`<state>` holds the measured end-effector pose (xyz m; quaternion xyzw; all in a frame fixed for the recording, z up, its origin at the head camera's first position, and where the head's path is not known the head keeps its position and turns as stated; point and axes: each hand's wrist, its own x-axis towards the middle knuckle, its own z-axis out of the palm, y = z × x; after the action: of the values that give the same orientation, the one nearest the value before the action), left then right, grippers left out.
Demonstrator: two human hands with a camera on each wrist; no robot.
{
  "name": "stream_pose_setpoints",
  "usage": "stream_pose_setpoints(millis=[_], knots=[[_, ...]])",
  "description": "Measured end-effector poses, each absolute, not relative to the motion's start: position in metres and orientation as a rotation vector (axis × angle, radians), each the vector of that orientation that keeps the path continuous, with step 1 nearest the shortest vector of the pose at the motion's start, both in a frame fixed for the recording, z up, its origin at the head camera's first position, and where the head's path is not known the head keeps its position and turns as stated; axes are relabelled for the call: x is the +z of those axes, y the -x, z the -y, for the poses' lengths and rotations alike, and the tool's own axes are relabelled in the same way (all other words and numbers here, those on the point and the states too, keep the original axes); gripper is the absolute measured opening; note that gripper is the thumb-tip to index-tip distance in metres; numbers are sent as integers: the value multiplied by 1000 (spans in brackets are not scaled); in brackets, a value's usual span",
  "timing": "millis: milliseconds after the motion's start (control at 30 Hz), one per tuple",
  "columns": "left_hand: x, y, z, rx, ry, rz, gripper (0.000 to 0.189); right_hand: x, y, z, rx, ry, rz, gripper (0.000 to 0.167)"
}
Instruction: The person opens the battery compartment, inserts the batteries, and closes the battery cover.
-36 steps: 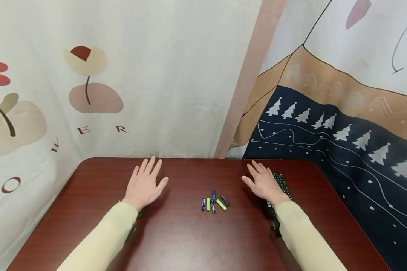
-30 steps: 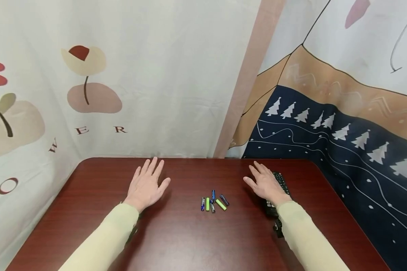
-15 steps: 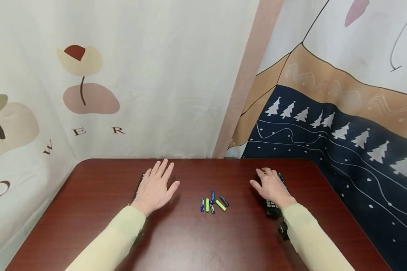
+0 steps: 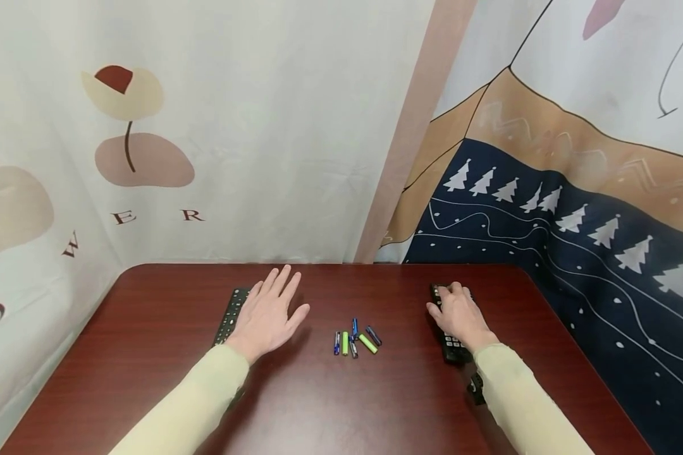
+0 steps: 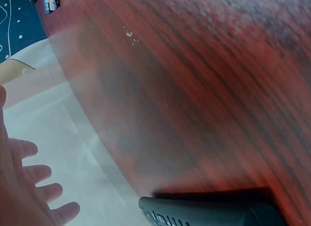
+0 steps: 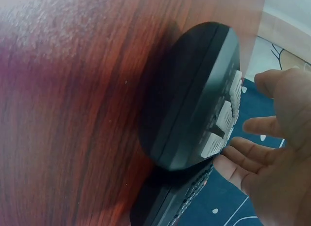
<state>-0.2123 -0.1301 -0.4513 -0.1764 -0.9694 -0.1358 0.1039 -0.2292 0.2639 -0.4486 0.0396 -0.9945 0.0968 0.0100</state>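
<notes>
My left hand (image 4: 267, 319) hovers with straight, spread fingers over the left side of the table, partly covering a black remote control (image 4: 227, 322). The end of that remote shows low in the left wrist view. On the right, my right hand (image 4: 461, 319) hangs over a black remote control with pale buttons (image 6: 194, 99), its fingers loosely bent close to the keys and not wrapped round it. A second black remote (image 6: 165, 201) lies beside that one, mostly hidden by the hand in the head view. Several small batteries, blue and green (image 4: 344, 343), lie between the hands.
The dark red-brown table (image 4: 341, 404) ends at a pale curtain (image 4: 262, 126) with printed flowers. A navy curtain with white trees (image 4: 518, 221) hangs along the right side. A small black device (image 4: 476, 388) sits at the right wrist.
My left hand has moved right, uncovering more of the left remote. The right hand has shifted slightly right and toward me, its fingers bending down over the remote. The batteries stay put.
</notes>
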Motion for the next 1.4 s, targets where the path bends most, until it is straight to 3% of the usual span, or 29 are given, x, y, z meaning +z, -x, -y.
stream_pose_setpoints(millis=[667, 1400], knots=[[-451, 202, 118, -385, 545, 2874, 68, -440, 226, -258, 181, -21, 3127, 47], [-449, 194, 97, -388, 592, 2902, 67, -448, 230, -253, 183, -4, 3119, 54]])
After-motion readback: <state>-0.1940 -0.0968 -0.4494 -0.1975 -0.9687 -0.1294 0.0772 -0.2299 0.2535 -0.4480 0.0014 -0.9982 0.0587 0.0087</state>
